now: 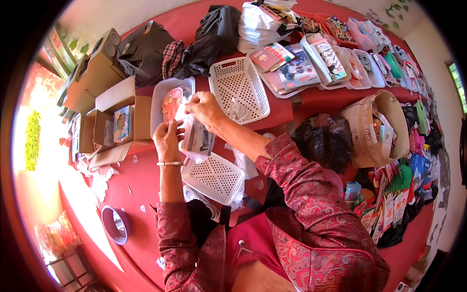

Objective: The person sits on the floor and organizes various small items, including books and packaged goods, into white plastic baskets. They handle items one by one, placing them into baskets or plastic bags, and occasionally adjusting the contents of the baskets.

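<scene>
Both hands are close together over a white plastic tub (158,95), in which an orange-pink packaged item (171,103) lies. My left hand (168,139), with a bangle at the wrist, has its fingers curled and pinched at the tub's near end. My right hand (206,111) is closed with thumb and fingertips together, just to the right. Between the fingertips is a pale, shiny patch too bright to make out. Just below the right hand, a second white tub (198,155) holds a grey-and-white packet (198,138).
Beside the tubs stands a white perforated basket (265,104) with clear plastic in it; another basket (214,177) sits nearer me. Open cardboard boxes (142,117) are at left, a purple ring-shaped container (116,225) near left. A large brown paper bag (362,131) and a black plastic bag (323,141) stand right.
</scene>
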A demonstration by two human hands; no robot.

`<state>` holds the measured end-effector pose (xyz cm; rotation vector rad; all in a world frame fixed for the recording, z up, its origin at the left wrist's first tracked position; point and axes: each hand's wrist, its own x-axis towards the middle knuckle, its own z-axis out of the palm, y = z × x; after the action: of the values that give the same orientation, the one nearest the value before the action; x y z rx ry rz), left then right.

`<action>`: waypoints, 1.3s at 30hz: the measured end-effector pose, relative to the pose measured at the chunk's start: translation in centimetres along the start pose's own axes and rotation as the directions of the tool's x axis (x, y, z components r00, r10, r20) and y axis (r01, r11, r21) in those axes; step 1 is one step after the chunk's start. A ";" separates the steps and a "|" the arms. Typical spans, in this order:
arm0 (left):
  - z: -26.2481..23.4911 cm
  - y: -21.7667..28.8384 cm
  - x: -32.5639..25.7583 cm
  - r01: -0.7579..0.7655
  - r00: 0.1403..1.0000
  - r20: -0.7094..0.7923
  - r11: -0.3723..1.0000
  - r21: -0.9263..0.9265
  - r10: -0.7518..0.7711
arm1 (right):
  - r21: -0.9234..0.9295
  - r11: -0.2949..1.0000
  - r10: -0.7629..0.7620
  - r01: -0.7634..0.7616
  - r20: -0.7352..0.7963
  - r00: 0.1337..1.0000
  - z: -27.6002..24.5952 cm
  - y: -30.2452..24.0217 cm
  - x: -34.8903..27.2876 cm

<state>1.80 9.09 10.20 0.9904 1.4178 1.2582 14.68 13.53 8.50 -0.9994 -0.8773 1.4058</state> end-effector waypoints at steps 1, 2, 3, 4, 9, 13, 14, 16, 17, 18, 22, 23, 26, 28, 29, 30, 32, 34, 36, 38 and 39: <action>-0.3 -0.1 0.2 0.052 0.999 0.005 0.999 -0.012 -0.052 | -0.076 0.997 -0.005 0.006 0.018 1.000 0.1 -0.2 0.0; -0.4 -0.3 0.4 0.070 0.997 0.021 0.997 -0.038 -0.069 | -0.122 0.992 0.041 -0.038 0.022 0.999 0.1 -0.5 -0.3; -0.3 -0.5 0.2 0.040 0.999 0.036 0.999 -0.032 -0.038 | -0.303 0.950 -0.050 0.074 0.087 0.995 0.1 -0.4 -0.3; -0.2 -0.5 0.1 0.009 0.999 0.049 1.000 -0.027 -0.008 | -0.465 0.865 -0.125 0.190 0.166 0.978 -0.1 -0.3 -0.3; 1.4 0.5 -1.0 -0.240 0.969 0.032 0.912 0.332 0.243 | -0.730 0.600 -0.236 0.327 0.229 0.944 -0.3 -0.9 -0.9; 1.0 0.6 -0.7 -0.295 0.953 0.084 0.835 0.465 0.290 | -0.764 0.531 -0.090 0.367 0.380 0.921 -0.7 -0.5 -0.6; 1.0 0.7 -0.6 -0.306 0.950 0.111 0.810 0.500 0.291 | -0.773 0.500 -0.068 0.390 0.414 0.908 -0.8 -0.2 -0.4; 0.5 0.2 -0.3 -0.487 0.859 0.164 0.673 0.557 0.485 | -0.742 0.635 0.216 0.214 0.436 0.874 -0.6 -2.6 -1.0; 0.2 0.0 -0.2 -0.562 0.798 0.195 0.587 0.583 0.571 | -0.726 0.679 0.350 0.112 0.454 0.820 -0.5 -3.6 -1.4; 0.1 0.0 -0.1 -0.542 0.817 0.178 0.625 0.563 0.548 | -0.698 0.697 0.316 0.163 0.503 0.804 -0.7 -3.8 -1.6; 0.2 0.3 0.1 -0.483 0.864 0.162 0.694 0.534 0.477 | -0.643 0.631 0.040 0.435 0.586 0.809 -0.8 -3.5 -1.9; 0.4 0.5 0.1 -0.477 0.869 0.171 0.693 0.541 0.465 | -0.646 0.593 -0.093 0.481 0.538 0.838 -0.6 -2.0 -1.7; 0.9 1.8 -0.7 -0.227 0.973 0.085 0.949 0.218 0.213 | -0.627 0.539 -0.224 0.563 0.537 0.813 -0.5 -1.9 -2.0; 0.5 1.5 -0.7 -0.297 0.945 0.177 0.949 0.108 0.276 | -0.544 0.576 -0.294 0.610 0.558 0.776 -0.4 -2.7 -2.3; -0.1 0.8 -0.4 -0.257 0.938 0.251 0.965 0.046 0.237 | -0.551 0.580 -0.271 0.600 0.564 0.780 -0.4 -3.2 -2.4; -0.4 0.6 -0.1 -0.212 0.920 0.335 0.977 -0.015 0.205 | -0.555 0.521 -0.278 0.649 0.608 0.743 -0.5 -3.3 -2.1; -1.1 0.7 -0.2 -0.213 0.923 0.357 0.965 0.153 0.147 | -0.549 0.394 -0.281 0.737 0.692 0.665 -1.0 -3.2 -1.6; -0.9 1.3 -0.3 -0.240 0.927 0.347 0.937 0.254 0.143 | -0.547 0.539 -0.248 0.641 0.624 0.741 -0.9 -3.9 -1.6; -0.6 1.5 -0.7 -0.205 0.941 0.307 0.963 0.177 0.144 | -0.526 0.666 -0.204 0.529 0.554 0.807 -0.8 -4.5 -2.0; -0.6 0.9 -0.7 -0.159 0.957 0.263 0.979 0.128 0.121 | -0.458 0.795 -0.147 0.397 0.490 0.859 -0.6 -4.6 -2.2; -0.4 0.9 -0.8 -0.131 0.962 0.249 0.989 0.070 0.110 | -0.432 0.841 -0.093 0.325 0.477 0.874 -0.6 -5.2 -2.4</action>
<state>1.55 8.31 11.17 1.2618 1.2425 1.1253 17.06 11.51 13.36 -0.9281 -1.7138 1.2471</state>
